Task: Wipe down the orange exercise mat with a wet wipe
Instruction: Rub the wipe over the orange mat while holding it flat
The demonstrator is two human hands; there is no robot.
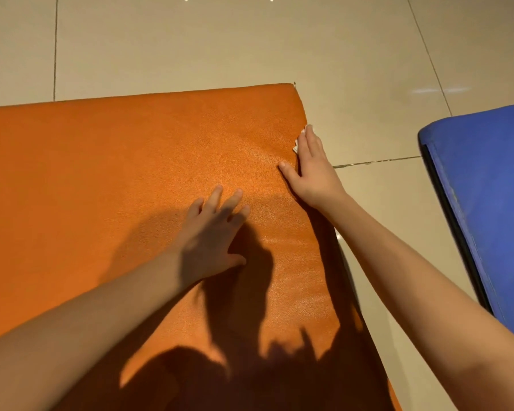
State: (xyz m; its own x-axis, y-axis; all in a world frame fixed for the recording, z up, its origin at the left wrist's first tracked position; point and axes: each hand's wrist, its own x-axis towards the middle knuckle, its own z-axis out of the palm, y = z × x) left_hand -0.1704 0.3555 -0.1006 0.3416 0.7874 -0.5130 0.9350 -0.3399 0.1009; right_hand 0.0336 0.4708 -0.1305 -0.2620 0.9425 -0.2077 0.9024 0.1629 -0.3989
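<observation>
The orange mat [101,173], pebbled like leather, lies on glossy beige floor tiles [220,40], a bare strip of tile parting its right edge from a blue mat [487,188] cut off by the frame. The right hand [312,170] presses a white wet wipe [296,145], mostly hidden under its straight fingers, against that edge; the left hand [211,232] rests flat on top, fingers spread

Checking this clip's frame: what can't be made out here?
Head view only.
Wet wipe: mostly under the right hand; its size hidden.
Orange mat: left and near ends cut off by the frame; near part darkened by shadow.
Blue pad: cut off at the right edge.
</observation>
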